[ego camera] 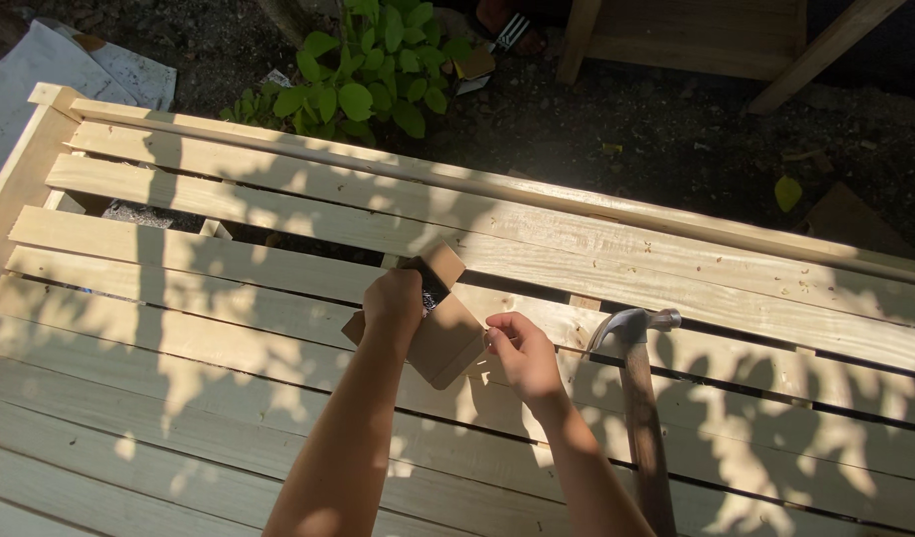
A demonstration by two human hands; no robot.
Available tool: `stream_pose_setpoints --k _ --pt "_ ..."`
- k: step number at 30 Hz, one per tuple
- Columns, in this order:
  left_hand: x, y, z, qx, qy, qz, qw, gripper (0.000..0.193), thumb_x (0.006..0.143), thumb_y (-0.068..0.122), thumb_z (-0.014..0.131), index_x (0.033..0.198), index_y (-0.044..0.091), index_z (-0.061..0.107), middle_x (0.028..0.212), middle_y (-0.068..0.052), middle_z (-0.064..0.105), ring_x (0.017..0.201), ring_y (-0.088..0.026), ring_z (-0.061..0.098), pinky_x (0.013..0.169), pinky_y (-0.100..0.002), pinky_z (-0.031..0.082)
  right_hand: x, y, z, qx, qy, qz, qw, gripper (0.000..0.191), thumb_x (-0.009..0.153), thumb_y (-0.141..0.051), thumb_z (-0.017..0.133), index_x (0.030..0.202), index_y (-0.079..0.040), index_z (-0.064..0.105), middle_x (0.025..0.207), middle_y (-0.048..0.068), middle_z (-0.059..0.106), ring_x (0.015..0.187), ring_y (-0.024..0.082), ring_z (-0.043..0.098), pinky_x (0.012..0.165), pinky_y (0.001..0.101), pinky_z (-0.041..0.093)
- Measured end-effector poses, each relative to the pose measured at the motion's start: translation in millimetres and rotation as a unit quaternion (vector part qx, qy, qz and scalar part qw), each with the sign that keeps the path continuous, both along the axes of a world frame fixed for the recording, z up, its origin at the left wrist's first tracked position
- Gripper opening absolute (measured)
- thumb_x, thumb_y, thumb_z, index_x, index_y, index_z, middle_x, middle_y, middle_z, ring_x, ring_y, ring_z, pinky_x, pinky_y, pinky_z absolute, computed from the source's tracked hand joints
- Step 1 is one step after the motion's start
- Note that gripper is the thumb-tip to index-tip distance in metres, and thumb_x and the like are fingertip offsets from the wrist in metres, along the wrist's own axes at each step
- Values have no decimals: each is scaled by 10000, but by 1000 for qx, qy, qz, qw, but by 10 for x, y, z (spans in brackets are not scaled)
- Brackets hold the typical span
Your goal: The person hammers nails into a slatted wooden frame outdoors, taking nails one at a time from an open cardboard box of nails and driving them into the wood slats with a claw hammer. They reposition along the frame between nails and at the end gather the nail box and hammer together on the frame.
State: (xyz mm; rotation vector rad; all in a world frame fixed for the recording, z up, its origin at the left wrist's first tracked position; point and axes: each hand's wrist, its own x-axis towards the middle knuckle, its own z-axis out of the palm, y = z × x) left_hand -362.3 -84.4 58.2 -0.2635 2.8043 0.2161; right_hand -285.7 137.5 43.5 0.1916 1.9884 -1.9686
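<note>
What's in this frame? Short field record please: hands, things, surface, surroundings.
left hand: left hand reaches into the open top of a small cardboard box
right hand: right hand holds the box's right edge
box: brown, flap open, dark contents, resting on the slats
hammer: claw hammer with wooden handle, lying on the slats right of the right hand, untouched
surface: pale wooden slat frame, gaps between slats, leaf shadows
surroundings: green plant and dark soil beyond the frame; another wooden frame at top right
</note>
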Motion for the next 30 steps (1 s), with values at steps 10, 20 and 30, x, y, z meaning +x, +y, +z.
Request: stream_pose_setpoints --k 10,20,30 --pt "248 -205 429 20 38 -9 999 205 918 382 707 905 196 794 880 -118 760 848 -343 735 726 -460 588 38 88 174 -44 36 -6 998 249 973 -163 623 1147 5 681 882 46 689 804 99 637 712 263 569" --pt "683 181 1106 419 50 89 902 215 902 254 717 955 59 788 738 -48 757 651 -146 741 604 -304 578 9 -98 886 37 235 -12 971 217 981 -74 611 1168 -8 700 1033 53 718 895 102 702 743 259 579" --pt "810 823 976 574 -9 78 815 136 926 131 661 937 13 726 774 -22 755 700 -70 722 644 -220 572 181 311 868 117 186 -53 974 148 942 -103 683 1056 -60 767 978 64 750 842 148 726 739 268 576"
